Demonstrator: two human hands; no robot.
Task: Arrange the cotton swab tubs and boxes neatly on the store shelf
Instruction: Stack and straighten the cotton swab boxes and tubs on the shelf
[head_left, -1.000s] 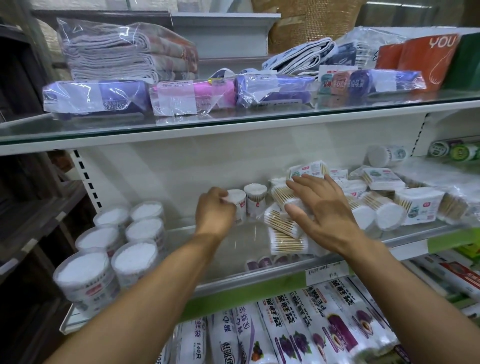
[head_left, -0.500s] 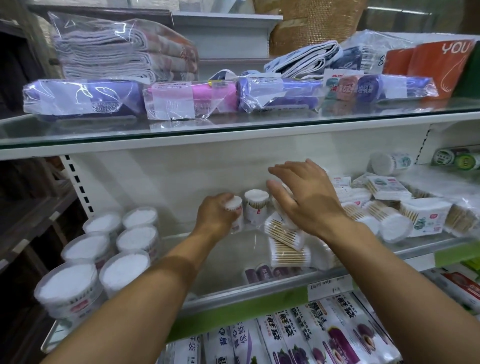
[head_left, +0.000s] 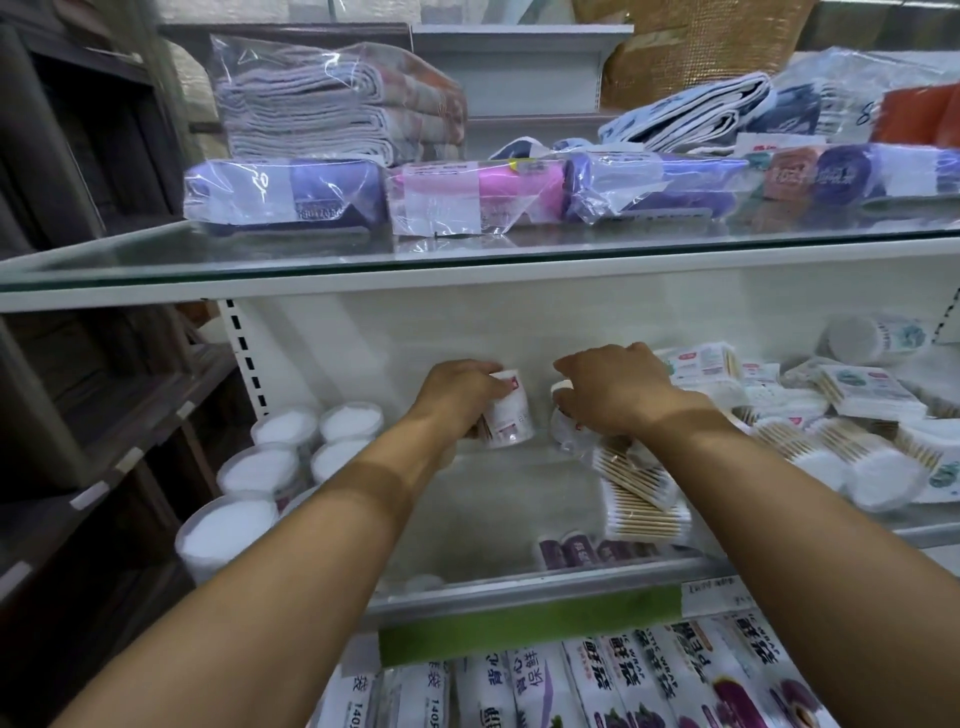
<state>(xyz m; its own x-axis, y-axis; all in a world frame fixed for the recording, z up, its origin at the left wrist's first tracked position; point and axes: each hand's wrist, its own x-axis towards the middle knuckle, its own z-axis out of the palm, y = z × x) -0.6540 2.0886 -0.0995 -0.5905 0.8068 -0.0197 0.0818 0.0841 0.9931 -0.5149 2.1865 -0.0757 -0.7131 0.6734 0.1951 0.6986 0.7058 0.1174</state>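
- Both bare arms are reaching into the middle glass shelf (head_left: 493, 499), up near the white back panel.
- Left hand (head_left: 460, 395) is wrapped around a small cotton swab tub (head_left: 506, 415) with a red-and-white label. The tub's tipped over sideways, not standing.
- Right hand (head_left: 618, 387) is just beside it, fingers curled down over another small white tub (head_left: 563, 415). Looks like a grip, but the hand hides most of it, so can't tell for sure.
- Right under that hand, a couple of clear bags of wooden-stick swabs (head_left: 641, 493) are lying flat, one overlapping the other.
- Far left of the shelf: a tidy cluster of big round tubs (head_left: 291, 447), standing upright, white tops showing.
- Right side is a messy heap of swab boxes and tubs (head_left: 852, 415), tilted every which way.
- Upper glass shelf has bagged purple and pink packs (head_left: 467, 200) with folded towels (head_left: 332, 104) behind.
- Below, a row of plastic wrap boxes (head_left: 649, 680).
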